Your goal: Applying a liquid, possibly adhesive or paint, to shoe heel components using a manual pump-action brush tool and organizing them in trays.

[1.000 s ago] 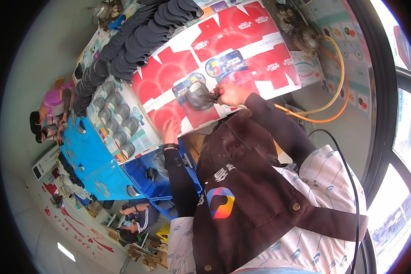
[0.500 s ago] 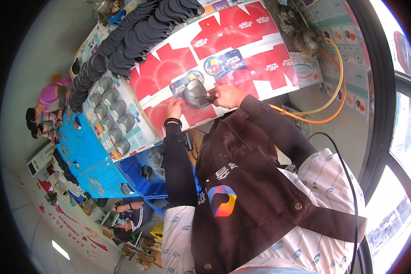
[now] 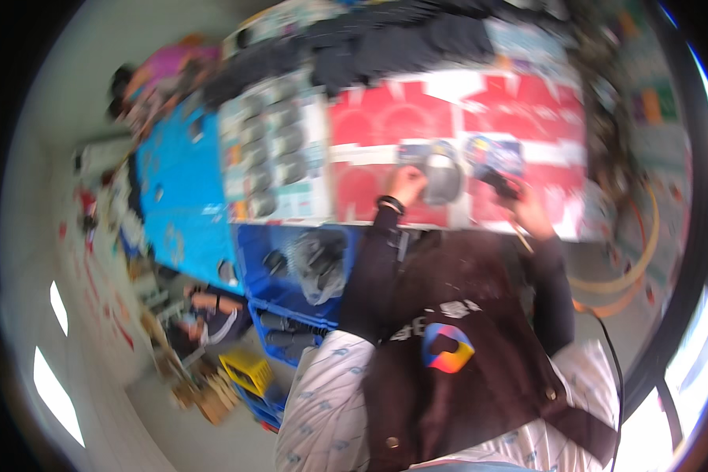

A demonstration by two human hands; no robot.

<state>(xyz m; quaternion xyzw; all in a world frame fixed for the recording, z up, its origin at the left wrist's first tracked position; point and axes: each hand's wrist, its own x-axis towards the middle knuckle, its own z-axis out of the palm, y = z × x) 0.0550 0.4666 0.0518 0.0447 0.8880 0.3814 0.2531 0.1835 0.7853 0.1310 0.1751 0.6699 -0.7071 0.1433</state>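
A grey cup-shaped piece (image 3: 446, 178) lies on the red and white printed card sheets (image 3: 370, 169) on the table before me. My left hand (image 3: 407, 186) is at its left edge, fingers closed against the rim; motion blur softens the contact. To the right of the piece, my right hand (image 3: 531, 209) is wrapped round a dark spray gun (image 3: 499, 184). The gun's front points left toward the piece, apart from it. A thin yellowish hose shows below that hand.
Grey cup-shaped pieces (image 3: 289, 140) stand in rows on a board to the left. Overlapping dark curved pieces (image 3: 401, 47) line the far edge. A blue bin (image 3: 252, 263) adjoins the table at left. Yellow and orange hoses (image 3: 645, 259) loop at right. Other people are at far left.
The view has swung, shifting the table right in the picture. My right hand has drawn the spray gun away from the grey piece, to the right. My left hand is now at the piece's edge.
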